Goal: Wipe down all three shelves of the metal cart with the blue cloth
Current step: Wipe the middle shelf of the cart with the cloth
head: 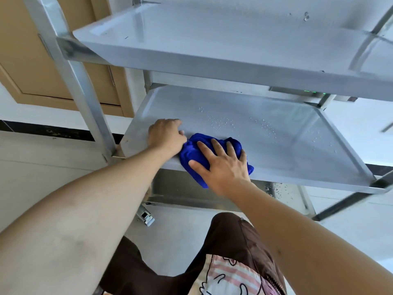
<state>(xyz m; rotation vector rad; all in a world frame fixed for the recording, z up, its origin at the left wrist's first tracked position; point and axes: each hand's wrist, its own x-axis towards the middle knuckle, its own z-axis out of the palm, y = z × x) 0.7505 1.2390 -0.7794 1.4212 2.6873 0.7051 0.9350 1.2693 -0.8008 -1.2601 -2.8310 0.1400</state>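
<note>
Far left of the frame, a wooden door fills the upper corner behind the metal cart, whose left upright post runs diagonally down to the middle shelf. Moving in, the left hand sits at the near left part of that middle shelf, knuckles up, fingers curled under and pinching the left end of the blue cloth. The cloth lies bunched at the shelf's front edge, centre of the frame, part of it hanging over the lip. On top of it, just right, the right hand presses down flat, fingers spread and straight, thumb out to the left. Above both hands, the top shelf spans the upper frame, a droplet or two near its upper right. Further right on the middle shelf, water droplets speckle the bare metal, from centre toward the right rim. Below, the bottom shelf shows lower right of centre, also beaded with water. A caster shows under the cart, on a pale floor.
</note>
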